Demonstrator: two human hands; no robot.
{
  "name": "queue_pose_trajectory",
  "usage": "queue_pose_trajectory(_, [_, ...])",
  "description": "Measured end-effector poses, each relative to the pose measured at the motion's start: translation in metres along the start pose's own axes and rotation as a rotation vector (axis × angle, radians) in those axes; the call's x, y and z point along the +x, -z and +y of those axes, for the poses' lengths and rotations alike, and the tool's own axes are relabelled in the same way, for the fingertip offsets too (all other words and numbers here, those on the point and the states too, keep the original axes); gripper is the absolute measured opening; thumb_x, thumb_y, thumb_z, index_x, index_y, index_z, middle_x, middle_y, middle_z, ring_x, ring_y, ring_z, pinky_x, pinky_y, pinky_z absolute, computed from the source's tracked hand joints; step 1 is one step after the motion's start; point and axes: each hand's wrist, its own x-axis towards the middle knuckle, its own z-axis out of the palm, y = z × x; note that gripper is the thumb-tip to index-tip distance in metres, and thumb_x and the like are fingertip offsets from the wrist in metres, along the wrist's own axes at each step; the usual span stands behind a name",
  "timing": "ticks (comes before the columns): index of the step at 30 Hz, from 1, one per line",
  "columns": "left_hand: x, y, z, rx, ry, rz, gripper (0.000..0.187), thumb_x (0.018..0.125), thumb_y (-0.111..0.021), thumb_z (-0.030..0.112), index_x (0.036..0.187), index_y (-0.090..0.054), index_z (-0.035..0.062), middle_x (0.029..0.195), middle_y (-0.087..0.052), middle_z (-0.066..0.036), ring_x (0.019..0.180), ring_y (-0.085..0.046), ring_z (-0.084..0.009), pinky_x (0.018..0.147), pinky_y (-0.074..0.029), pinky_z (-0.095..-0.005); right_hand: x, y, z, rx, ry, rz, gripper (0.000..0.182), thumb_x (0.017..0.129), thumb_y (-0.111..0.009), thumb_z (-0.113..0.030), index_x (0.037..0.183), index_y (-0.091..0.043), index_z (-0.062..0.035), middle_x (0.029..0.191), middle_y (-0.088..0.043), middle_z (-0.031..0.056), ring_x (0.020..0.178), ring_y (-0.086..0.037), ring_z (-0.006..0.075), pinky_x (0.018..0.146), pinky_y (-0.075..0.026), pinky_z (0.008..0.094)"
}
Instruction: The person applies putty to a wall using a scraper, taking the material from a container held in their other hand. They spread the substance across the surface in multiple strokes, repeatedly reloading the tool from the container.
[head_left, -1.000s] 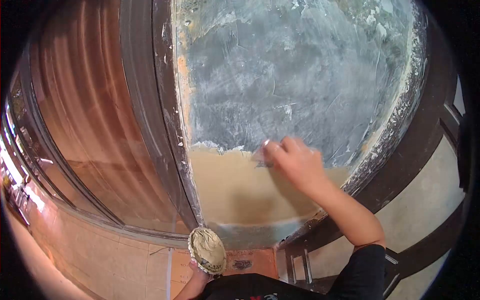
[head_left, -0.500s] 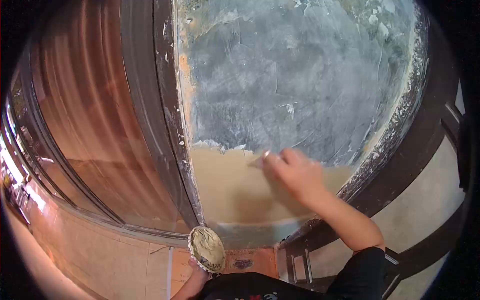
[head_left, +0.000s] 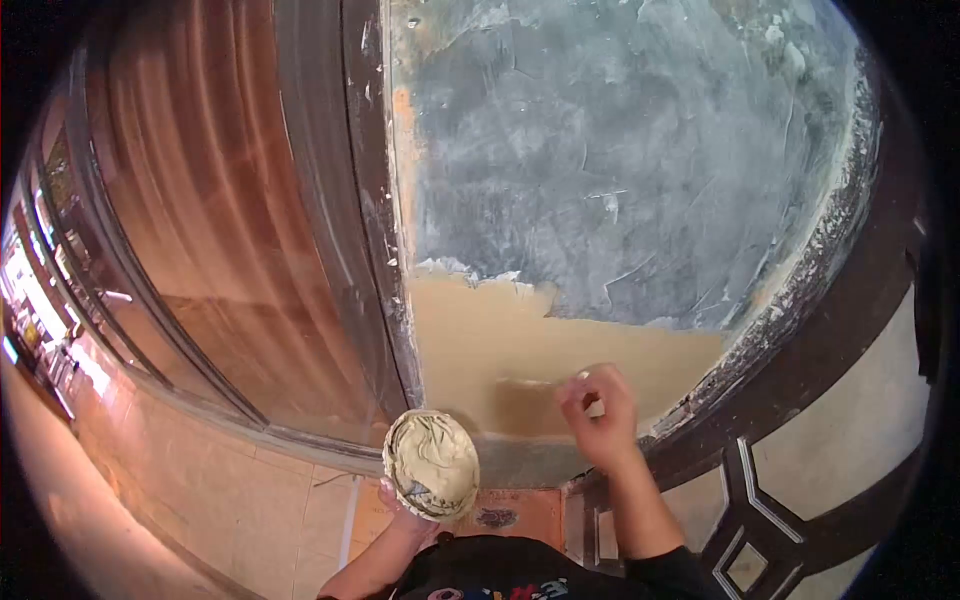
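Note:
My left hand point(head_left: 405, 517) grips a round bowl point(head_left: 388, 468) from below, low in the view. Creamy beige putty point(head_left: 435, 452) fills it, with a small dark grey patch near the lower rim. In front of the wall, my right hand point(head_left: 605, 415) is closed, thumb and fingers pinched together. A putty knife point(head_left: 530, 382) appears to stick out leftward from these fingers; its blade is blurred and hard to separate from the coat behind it. Smooth beige putty point(head_left: 465, 325) covers the lower wall, ending in a ragged upper edge. Above it the wall point(head_left: 600, 170) is bare, mottled grey.
A dark, paint-flecked frame post point(head_left: 375, 200) borders the wall on the left, beside a reddish-brown glossy panel point(head_left: 210, 190). On the right stands dark framework point(head_left: 760, 530) with pale panels. Tiled floor point(head_left: 240, 490) lies below left.
My right hand has moved down from the putty's upper edge to its lower part. The beige coat now reaches higher toward the middle. The bowl has come slightly right and up in view.

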Motion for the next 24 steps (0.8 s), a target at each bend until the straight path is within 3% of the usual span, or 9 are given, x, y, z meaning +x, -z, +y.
queue_pose_trajectory(2, [0.005, -0.015, 0.006, -0.021, -0.052, -0.073, 0.113, 0.065, -0.048, 0.085, 0.148, -0.025, 0.0125, 0.149, -0.032, -0.013, 0.135, -0.036, -0.0326, 0.112, -0.030, -0.0480, -0.023, -0.018, 0.002, 0.071, -0.124, 0.001, 0.012, 0.078, -0.067, -0.003, 0.090, -0.065, -0.0041, 0.087, -0.063, 0.0126, 0.076, -0.063, 0.0280, 0.069, -0.052, 0.0379])
queue_pose_trajectory(4, [0.008, -0.027, 0.011, -0.078, -0.064, -0.131, 0.117, 0.061, -0.061, 0.079, 0.149, -0.021, 0.0134, 0.149, -0.031, -0.014, 0.135, -0.035, -0.0330, 0.113, -0.029, -0.0488, -0.036, -0.026, 0.008, -0.016, 0.036, -0.057, 0.013, 0.076, -0.067, -0.001, 0.089, -0.066, -0.0041, 0.087, -0.063, 0.0131, 0.080, -0.064, 0.0297, 0.069, -0.053, 0.0377])
queue_pose_trajectory(5, [0.008, -0.030, 0.010, -0.072, -0.063, -0.129, 0.117, 0.061, -0.061, 0.079, 0.149, -0.021, 0.0134, 0.149, -0.031, -0.014, 0.135, -0.035, -0.0330, 0.113, -0.029, -0.0488, -0.038, -0.024, 0.003, 0.008, 0.050, -0.074, 0.020, 0.075, -0.068, 0.001, 0.093, -0.068, -0.0056, 0.089, -0.063, 0.0133, 0.086, -0.065, 0.0311, 0.072, -0.053, 0.0379])
queue_pose_trajectory(9, [0.003, -0.032, -0.005, -0.060, -0.081, -0.197, 0.117, 0.060, -0.062, 0.078, 0.148, -0.022, 0.0119, 0.148, -0.032, -0.015, 0.133, -0.037, -0.0337, 0.111, -0.032, -0.0486, -0.049, -0.019, 0.006, -0.024, 0.135, -0.073, 0.026, 0.069, -0.069, 0.005, 0.093, -0.068, -0.0067, 0.091, -0.060, 0.0118, 0.081, -0.063, 0.0284, 0.070, -0.053, 0.0359])
queue_pose_trajectory(11, [-0.005, -0.026, -0.013, -0.011, -0.098, -0.203, 0.117, 0.060, -0.062, 0.078, 0.148, -0.022, 0.0118, 0.148, -0.033, -0.015, 0.133, -0.037, -0.0338, 0.110, -0.032, -0.0486, -0.051, -0.017, 0.006, -0.085, 0.216, -0.056, 0.030, 0.068, -0.070, 0.003, 0.096, -0.070, -0.0097, 0.093, -0.060, 0.0105, 0.087, -0.062, 0.0281, 0.076, -0.052, 0.0380])
queue_pose_trajectory(18, [-0.011, -0.021, -0.038, 0.165, -0.161, -0.219, 0.117, 0.060, -0.063, 0.077, 0.148, -0.022, 0.0116, 0.147, -0.033, -0.015, 0.132, -0.038, -0.0338, 0.110, -0.033, -0.0486, -0.060, 0.003, 0.011, -0.091, 0.226, -0.132, 0.033, 0.068, -0.072, 0.000, 0.098, -0.069, -0.0128, 0.096, -0.059, 0.0083, 0.093, -0.061, 0.0280, 0.078, -0.050, 0.0395])
queue_pose_trajectory(20, [-0.015, -0.018, -0.047, 0.213, -0.180, -0.226, 0.116, 0.060, -0.063, 0.076, 0.148, -0.022, 0.0115, 0.147, -0.033, -0.015, 0.132, -0.038, -0.0338, 0.110, -0.033, -0.0486, -0.062, 0.007, 0.010, -0.140, 0.244, -0.146, 0.024, 0.072, -0.074, -0.011, 0.095, -0.068, -0.0136, 0.095, -0.061, 0.0069, 0.094, -0.061, 0.0274, 0.080, -0.051, 0.0393])
queue_pose_trajectory(24, [-0.014, -0.021, -0.068, 0.308, -0.216, -0.237, 0.116, 0.060, -0.063, 0.076, 0.148, -0.023, 0.0114, 0.147, -0.034, -0.015, 0.132, -0.038, -0.0339, 0.109, -0.034, -0.0486, -0.065, 0.010, 0.018, -0.140, 0.315, -0.145, 0.024, 0.073, -0.074, -0.013, 0.095, -0.068, -0.0140, 0.095, -0.061, 0.0060, 0.095, -0.060, 0.0274, 0.080, -0.051, 0.0392])
